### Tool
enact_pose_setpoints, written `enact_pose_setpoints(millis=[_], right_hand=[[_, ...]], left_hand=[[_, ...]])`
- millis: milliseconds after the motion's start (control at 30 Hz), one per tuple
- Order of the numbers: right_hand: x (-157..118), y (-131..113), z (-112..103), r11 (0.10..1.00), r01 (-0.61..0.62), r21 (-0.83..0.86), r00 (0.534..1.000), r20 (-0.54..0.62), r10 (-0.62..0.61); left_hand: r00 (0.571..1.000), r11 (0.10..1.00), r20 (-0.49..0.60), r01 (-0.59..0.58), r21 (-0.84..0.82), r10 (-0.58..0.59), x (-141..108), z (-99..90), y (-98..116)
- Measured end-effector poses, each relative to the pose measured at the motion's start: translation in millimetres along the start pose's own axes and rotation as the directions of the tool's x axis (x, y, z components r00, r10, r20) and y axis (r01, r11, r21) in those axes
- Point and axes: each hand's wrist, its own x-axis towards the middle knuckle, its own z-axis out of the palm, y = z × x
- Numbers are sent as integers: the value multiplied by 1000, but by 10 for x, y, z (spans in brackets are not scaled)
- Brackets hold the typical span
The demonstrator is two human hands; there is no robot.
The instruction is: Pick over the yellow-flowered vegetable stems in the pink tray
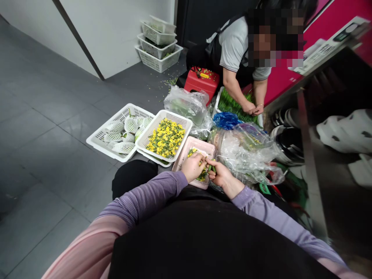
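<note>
Over a pink tray (192, 144) holding some yellow flowers, my two hands meet near its right side. My left hand (193, 167) is closed, fingertips pinched together at the stems; what sits between them is too small to tell. Green stems (213, 167) show in the closed fingers of my right hand (220, 175). Up and left of the pink tray stands a white basket (186, 124) filled with yellow flowers (166, 138).
Further left, a white basket (100, 144) holds net-wrapped vegetables. Clear plastic bags (244, 151) and a blue bag (226, 120) lie right. A person (236, 46) works over green stalks (232, 106) beside a red box (200, 85). Stacked baskets (158, 62) stand behind; a metal shelf edge (312, 166) runs along the right.
</note>
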Motion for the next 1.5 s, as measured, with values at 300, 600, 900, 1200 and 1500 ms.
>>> enact_pose_setpoints(millis=[300,600,900,1200,1500], right_hand=[[3,45,-26,1000,5,-21,1000,-2,-5],[27,110,-38,950,313,-19,948,74,-311],[49,183,-19,948,318,9,945,77,-318],[548,86,-347,979,101,-176,986,151,-74],[1431,-271,-312,65,227,-972,877,175,-447]], left_hand=[[989,984,42,-142,106,139,43,-11,-33],[900,902,351,355,-246,-258,20,62,-62],[960,984,261,-135,114,102,-117,73,-24],[856,898,458,15,440,-239,-106,56,-37],[807,859,516,-21,512,-288,-49,97,-143]])
